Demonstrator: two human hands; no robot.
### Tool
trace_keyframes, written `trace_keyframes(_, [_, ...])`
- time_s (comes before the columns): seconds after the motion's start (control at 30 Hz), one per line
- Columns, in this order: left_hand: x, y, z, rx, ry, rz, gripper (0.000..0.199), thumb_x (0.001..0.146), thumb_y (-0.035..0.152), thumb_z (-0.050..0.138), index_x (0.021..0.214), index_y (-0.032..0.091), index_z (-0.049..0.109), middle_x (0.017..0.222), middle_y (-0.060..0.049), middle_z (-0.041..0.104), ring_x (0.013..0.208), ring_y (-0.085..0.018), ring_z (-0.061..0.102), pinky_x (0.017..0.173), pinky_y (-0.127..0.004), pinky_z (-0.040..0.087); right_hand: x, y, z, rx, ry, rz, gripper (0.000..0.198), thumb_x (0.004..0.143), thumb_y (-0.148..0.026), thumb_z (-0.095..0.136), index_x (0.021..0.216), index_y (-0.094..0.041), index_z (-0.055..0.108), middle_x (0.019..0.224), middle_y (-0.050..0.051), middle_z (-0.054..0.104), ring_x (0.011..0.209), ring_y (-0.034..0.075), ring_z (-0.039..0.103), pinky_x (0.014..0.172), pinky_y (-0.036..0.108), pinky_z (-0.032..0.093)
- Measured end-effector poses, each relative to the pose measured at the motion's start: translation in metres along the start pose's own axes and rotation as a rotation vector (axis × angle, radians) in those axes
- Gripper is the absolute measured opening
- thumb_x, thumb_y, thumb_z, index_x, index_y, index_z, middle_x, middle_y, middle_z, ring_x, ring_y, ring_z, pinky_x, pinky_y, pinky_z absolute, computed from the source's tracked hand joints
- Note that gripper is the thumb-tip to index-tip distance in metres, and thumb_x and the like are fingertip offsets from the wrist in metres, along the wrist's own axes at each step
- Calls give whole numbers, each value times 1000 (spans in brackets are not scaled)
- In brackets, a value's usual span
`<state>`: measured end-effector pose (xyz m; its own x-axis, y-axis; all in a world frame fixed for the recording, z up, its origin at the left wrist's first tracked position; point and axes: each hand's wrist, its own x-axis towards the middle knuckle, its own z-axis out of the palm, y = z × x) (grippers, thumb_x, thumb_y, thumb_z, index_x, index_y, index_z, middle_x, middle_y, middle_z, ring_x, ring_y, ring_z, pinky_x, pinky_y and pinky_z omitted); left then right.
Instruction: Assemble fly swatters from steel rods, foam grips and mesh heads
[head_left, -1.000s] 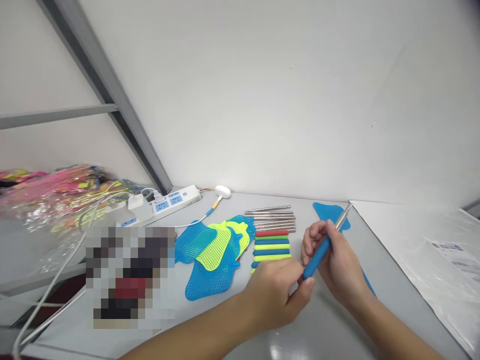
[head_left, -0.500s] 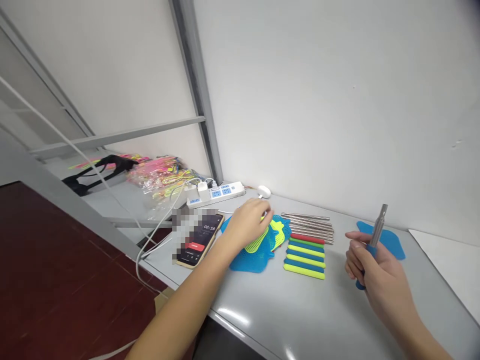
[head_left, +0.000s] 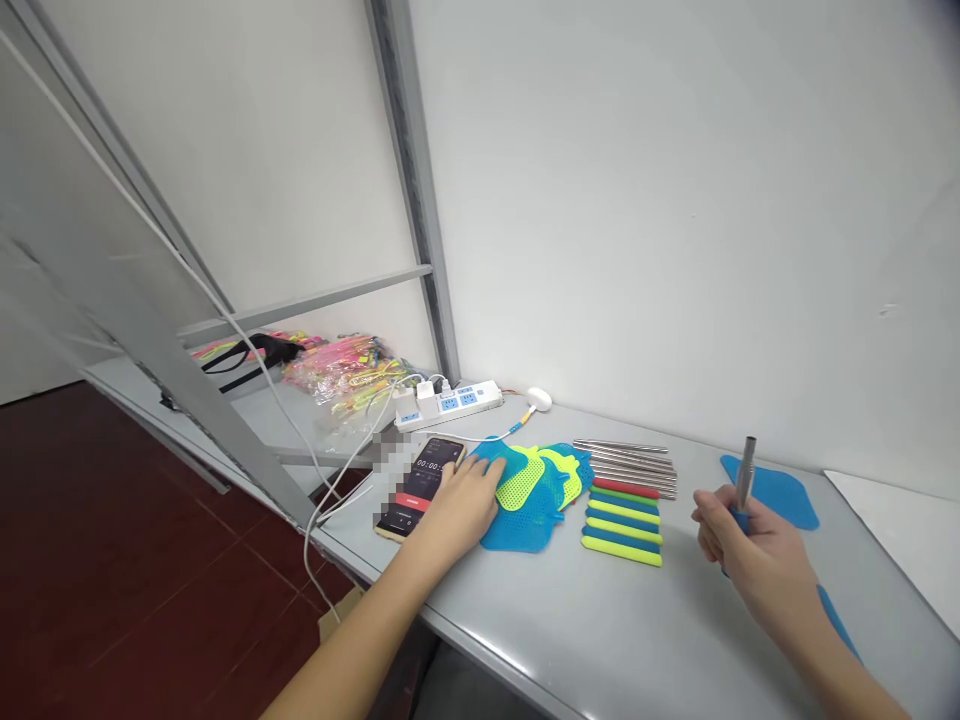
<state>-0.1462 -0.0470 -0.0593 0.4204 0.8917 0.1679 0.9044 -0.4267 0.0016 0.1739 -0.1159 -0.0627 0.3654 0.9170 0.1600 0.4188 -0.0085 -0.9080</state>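
My left hand (head_left: 466, 500) lies palm down with its fingers apart, between the phone (head_left: 420, 490) and a loose pile of blue (head_left: 525, 530) and yellow-green (head_left: 523, 480) perforated plastic fly swatter heads. Its fingertips rest at the left edge of the pile, over a blue head. In my closed right hand (head_left: 750, 535), a metal rod with a blue handle (head_left: 745, 475) stands nearly upright, its metal end up. Most of the handle is hidden by the fingers. Behind that hand lies a flat blue swatter head (head_left: 784, 497); another blue edge (head_left: 836, 620) shows beside the forearm.
Thin metal rods (head_left: 626, 458) lie against a row of red, green, blue and yellow handles (head_left: 622, 535). A white power strip (head_left: 450, 405) with plugs and cables sits by the wall. Bagged colourful items (head_left: 345, 375) rest on the shelf beyond the metal frame post (head_left: 427, 200).
My left hand has moved left and down from above the swatter heads to the pile's edge beside the phone. The right hand still holds the rod, now slightly lower. The view has shifted.
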Motion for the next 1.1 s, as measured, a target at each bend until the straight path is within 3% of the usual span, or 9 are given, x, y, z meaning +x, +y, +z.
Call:
trace_keyframes(0.17, [1, 5, -4, 15, 18, 28, 35, 88, 8, 38, 113, 21, 59, 101, -11, 69, 97, -27, 60, 92, -45, 33, 3, 11, 2, 50, -18, 46, 41, 85, -60, 54, 70, -23, 58, 49, -2, 47, 50, 16, 43, 49, 29, 34])
trace_keyframes(0.3, [1, 10, -15, 26, 71, 50, 25, 90, 10, 41, 99, 21, 62, 96, -8, 70, 96, -26, 61, 103, -52, 22, 2, 13, 2, 68, -30, 2, 42, 86, -60, 52, 71, -22, 61, 51, -1, 46, 51, 17, 45, 49, 29, 35])
trace_keyframes(0.47, [11, 13, -46, -120, 325, 33, 22, 96, 21, 41, 105, 23, 61, 97, -5, 71, 95, -23, 62, 94, -44, 34, -1, 6, 2, -25, -51, -78, 42, 87, -59, 50, 71, -22, 62, 51, -1, 49, 51, 18, 47, 48, 28, 34])
trace_keyframes(0.6, [52, 26, -68, -632, 669, -13, 16, 95, 30, 48, 104, 23, 60, 102, -6, 69, 96, -20, 63, 84, -33, 44, -3, 2, 7, -63, -99, -204, 38, 90, -54, 47, 73, -22, 60, 52, -2, 47, 52, 17, 47, 49, 27, 35])
trace_keyframes(0.7, [95, 48, -69, -1424, 887, -174, 19, 91, 39, 56, 98, 23, 50, 83, 1, 64, 74, -14, 65, 68, -25, 50, -3, 5, 13, -101, -151, -289, 37, 91, -50, 48, 68, -21, 51, 56, -2, 48, 54, 16, 46, 50, 26, 33])
trace_keyframes(0.77, [119, 67, -60, -1931, 737, -225, 26, 86, 40, 63, 93, 23, 44, 71, 6, 59, 64, -12, 65, 66, -25, 52, -3, 6, 17, -103, -200, -339, 39, 92, -48, 47, 65, -22, 43, 57, -3, 45, 54, 14, 45, 52, 25, 33])
trace_keyframes(0.83, [135, 82, -47, -2141, 554, -225, 28, 84, 33, 67, 90, 22, 42, 64, 7, 58, 59, -11, 64, 68, -29, 55, -2, 5, 19, -99, -254, -336, 35, 95, -46, 44, 70, -22, 44, 61, -3, 49, 56, 14, 45, 54, 25, 33])
trace_keyframes(0.97, [142, 96, -18, -2293, 275, -279, 24, 78, 8, 67, 86, 18, 47, 74, 0, 68, 62, -11, 67, 71, -30, 59, 1, -5, 19, -49, -320, -233, 30, 98, -46, 40, 86, -22, 54, 75, -1, 61, 65, 16, 53, 59, 25, 37])
trace_keyframes(1.1, [127, 101, -4, -2359, 25, -304, 15, 80, 5, 64, 91, 13, 58, 92, -8, 72, 77, -15, 71, 77, -29, 60, 2, -13, 16, 23, -341, -145, 31, 99, -47, 36, 103, -23, 55, 88, 2, 67, 76, 19, 61, 66, 27, 42])
